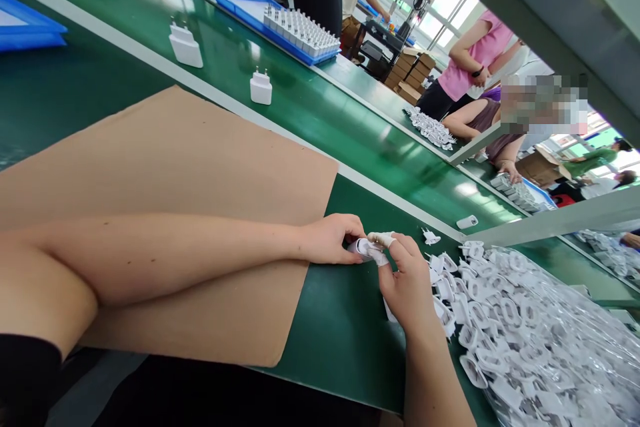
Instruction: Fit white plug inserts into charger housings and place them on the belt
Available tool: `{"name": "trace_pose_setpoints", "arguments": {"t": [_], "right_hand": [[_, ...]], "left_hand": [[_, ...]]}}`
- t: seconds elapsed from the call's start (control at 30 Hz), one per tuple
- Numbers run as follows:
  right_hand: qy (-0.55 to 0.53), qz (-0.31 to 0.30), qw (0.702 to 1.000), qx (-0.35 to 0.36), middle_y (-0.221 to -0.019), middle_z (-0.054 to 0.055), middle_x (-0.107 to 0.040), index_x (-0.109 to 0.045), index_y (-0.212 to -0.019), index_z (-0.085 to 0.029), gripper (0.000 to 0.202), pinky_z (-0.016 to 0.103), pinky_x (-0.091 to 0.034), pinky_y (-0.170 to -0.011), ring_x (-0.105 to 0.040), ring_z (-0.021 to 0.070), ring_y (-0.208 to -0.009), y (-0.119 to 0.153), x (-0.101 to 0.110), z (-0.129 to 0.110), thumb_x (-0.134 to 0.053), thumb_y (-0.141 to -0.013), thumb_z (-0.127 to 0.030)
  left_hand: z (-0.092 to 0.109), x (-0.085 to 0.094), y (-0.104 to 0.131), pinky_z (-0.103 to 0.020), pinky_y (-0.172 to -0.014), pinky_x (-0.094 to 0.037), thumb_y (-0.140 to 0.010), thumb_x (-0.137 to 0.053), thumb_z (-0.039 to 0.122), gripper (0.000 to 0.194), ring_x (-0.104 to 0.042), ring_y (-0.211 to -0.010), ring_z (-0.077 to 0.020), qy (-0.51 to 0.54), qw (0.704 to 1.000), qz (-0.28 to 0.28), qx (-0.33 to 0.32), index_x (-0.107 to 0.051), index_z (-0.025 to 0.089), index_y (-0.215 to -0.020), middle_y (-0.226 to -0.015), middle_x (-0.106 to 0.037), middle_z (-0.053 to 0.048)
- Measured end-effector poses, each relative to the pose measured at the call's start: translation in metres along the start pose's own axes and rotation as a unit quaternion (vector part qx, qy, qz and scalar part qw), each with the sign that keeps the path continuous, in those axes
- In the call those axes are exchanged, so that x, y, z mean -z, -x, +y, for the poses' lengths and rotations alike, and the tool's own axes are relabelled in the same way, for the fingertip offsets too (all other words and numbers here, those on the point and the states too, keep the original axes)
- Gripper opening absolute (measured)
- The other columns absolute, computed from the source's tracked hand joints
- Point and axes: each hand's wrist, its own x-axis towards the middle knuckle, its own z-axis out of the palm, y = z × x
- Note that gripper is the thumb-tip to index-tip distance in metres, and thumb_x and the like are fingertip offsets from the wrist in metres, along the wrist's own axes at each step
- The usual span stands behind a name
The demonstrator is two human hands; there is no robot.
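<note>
Two bare hands, the left hand [333,238] and the right hand [407,287], are meeting over one small white part [367,250]; one cardboard sheet [190,167] is lying on the green bench [345,333]; two white plug adapters [185,45] [261,87] are standing on the conveyor belt [320,113]; one heap of white parts [525,333], too many to count, is lying at right; three blue trays [30,30] are showing; at least four other people are working beyond

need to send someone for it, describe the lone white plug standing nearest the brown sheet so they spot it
Start at the brown sheet and cross the pale rail onto the green belt. The white plug stands just past the sheet's top corner, pins up, smaller than the other plug farther left.
</note>
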Motion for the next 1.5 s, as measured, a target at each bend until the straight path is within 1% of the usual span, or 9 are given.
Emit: {"name": "trace_pose_setpoints", "arguments": {"t": [0.4, 0.6, 0.77, 1.03, 1.1, 1.23, 1.3, 1.4, 1.5], "right_hand": [[0.012, 0.075, 0.997, 0.016, -0.104, 0.009, -0.070, -0.068, -0.113, -0.024, 0.035, 0.039, -0.056, -0.083, -0.066, 0.0249, -0.100, 0.002, -0.003, 0.004, -0.047, -0.089, -0.008], [0.028, 0.066, 0.995, 0.067, -0.096, 0.008, -0.069, -0.068, -0.103, -0.022, 0.033, 0.034, -0.053, -0.071, -0.064, 0.0238, -0.090, -0.001, -0.007, 0.001, -0.048, -0.086, -0.003], [0.081, 0.060, 0.993, 0.057, -0.089, 0.006, -0.068, -0.069, -0.094, -0.022, 0.034, 0.033, -0.047, -0.066, -0.061, 0.0229, -0.081, -0.004, -0.008, -0.004, -0.048, -0.080, 0.000], [0.042, 0.077, 0.994, -0.061, -0.081, 0.004, -0.066, -0.073, -0.095, -0.022, 0.026, 0.030, -0.045, -0.065, -0.062, 0.0203, -0.075, 0.005, -0.017, -0.011, -0.055, -0.081, -0.010], [-0.004, 0.069, 0.994, -0.085, -0.088, 0.004, -0.069, -0.071, -0.113, -0.023, 0.033, 0.030, -0.049, -0.069, -0.064, 0.0205, -0.080, 0.007, -0.017, -0.010, -0.056, -0.085, -0.014], [-0.113, 0.064, 0.980, -0.150, -0.130, 0.012, -0.063, -0.042, -0.152, -0.024, 0.061, 0.036, -0.055, -0.085, -0.068, 0.0214, -0.097, 0.002, -0.008, 0.018, -0.057, -0.093, -0.032], [-0.032, 0.065, 0.976, -0.204, -0.147, 0.019, -0.051, -0.047, -0.149, -0.018, 0.055, 0.046, -0.049, -0.102, -0.059, 0.0299, -0.124, -0.002, 0.000, 0.041, -0.053, -0.096, -0.032], [0.107, -0.011, 0.939, -0.328, -0.155, 0.025, -0.041, -0.054, -0.143, -0.011, 0.050, 0.058, -0.030, -0.117, -0.034, 0.0408, -0.148, -0.007, 0.008, 0.074, -0.050, -0.094, -0.022], [0.121, -0.063, 0.915, -0.380, -0.148, 0.024, -0.049, -0.059, -0.137, -0.011, 0.046, 0.056, -0.030, -0.117, -0.043, 0.0387, -0.143, -0.007, 0.009, 0.091, -0.048, -0.093, -0.016]], "left_hand": [[0.001, 0.001, -0.002, -0.027, -0.071, -0.047, -0.074, -0.081, 0.026, 0.015, -0.057, -0.075, -0.0139, -0.021, 1.000, 0.002, 0.006, -0.068, 0.018, -0.076, -0.087, -0.057, 0.000], [-0.001, 0.000, -0.002, -0.026, -0.072, -0.047, -0.075, -0.081, 0.024, 0.014, -0.059, -0.077, -0.0140, -0.017, 1.000, 0.001, 0.005, -0.069, 0.017, -0.078, -0.089, -0.058, 0.000], [-0.003, -0.001, -0.002, -0.027, -0.072, -0.047, -0.076, -0.080, 0.025, 0.014, -0.059, -0.078, -0.0145, -0.017, 1.000, 0.002, -0.003, -0.068, 0.017, -0.075, -0.088, -0.058, -0.001], [0.002, -0.006, 0.004, -0.028, -0.073, -0.047, -0.082, -0.074, 0.035, 0.018, -0.060, -0.079, -0.0164, -0.053, 0.998, 0.018, -0.010, -0.070, 0.018, -0.079, -0.087, -0.058, -0.002], [0.006, -0.007, 0.006, -0.029, -0.074, -0.048, -0.083, -0.071, 0.037, 0.018, -0.061, -0.082, -0.0183, -0.069, 0.997, 0.019, -0.010, -0.072, 0.019, -0.089, -0.090, -0.061, -0.003], [0.011, -0.003, -0.002, -0.030, -0.077, -0.052, -0.079, -0.073, 0.037, 0.035, -0.067, -0.088, -0.0208, -0.064, 0.997, -0.011, 0.028, -0.071, 0.021, -0.111, -0.101, -0.070, -0.004], [0.008, 0.005, -0.016, -0.032, -0.082, -0.054, -0.076, -0.075, 0.040, 0.038, -0.069, -0.092, -0.0224, -0.073, 0.996, -0.010, 0.047, -0.071, 0.021, -0.109, -0.105, -0.073, -0.004], [-0.005, 0.024, -0.052, -0.033, -0.085, -0.055, -0.072, -0.075, 0.045, 0.042, -0.070, -0.092, -0.0241, -0.119, 0.990, 0.030, 0.063, -0.071, 0.021, -0.107, -0.104, -0.075, -0.004], [-0.024, 0.048, -0.097, -0.032, -0.083, -0.055, -0.071, -0.074, 0.042, 0.040, -0.070, -0.090, -0.0244, -0.206, 0.970, 0.093, 0.090, -0.071, 0.021, -0.105, -0.101, -0.076, -0.003]]}}
